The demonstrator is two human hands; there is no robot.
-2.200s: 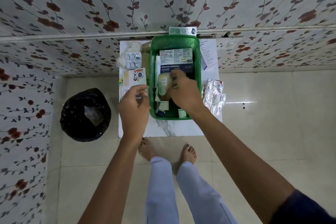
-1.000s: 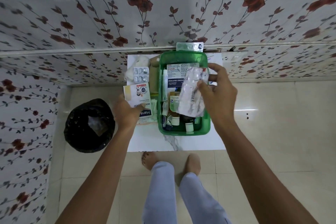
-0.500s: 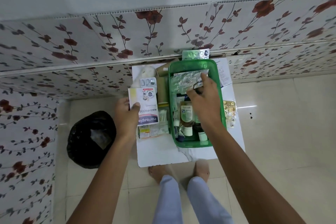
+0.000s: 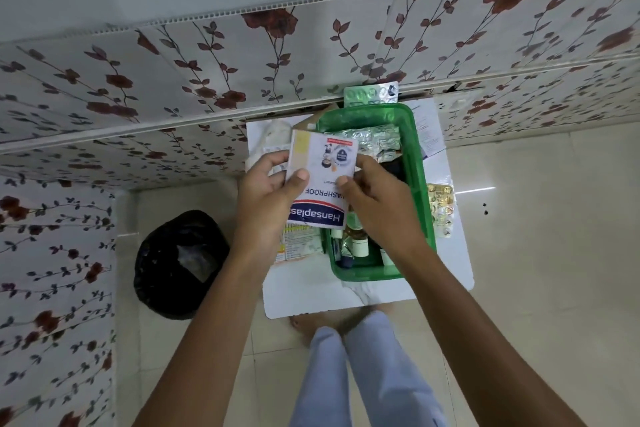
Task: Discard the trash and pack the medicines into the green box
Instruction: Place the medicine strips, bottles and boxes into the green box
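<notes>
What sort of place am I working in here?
Probably a room in a home: floral wall panels, a glossy tiled floor, a small white table holding the green box, and a black-lined bin beside it.

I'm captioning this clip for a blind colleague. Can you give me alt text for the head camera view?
Seen from above, a left hand and right hand hold a Hansaplast plaster packet over the left edge of a green box of medicines on a small white table. A black trash bag sits on the floor to the left; a gold blister strip lies right of the box.
</notes>
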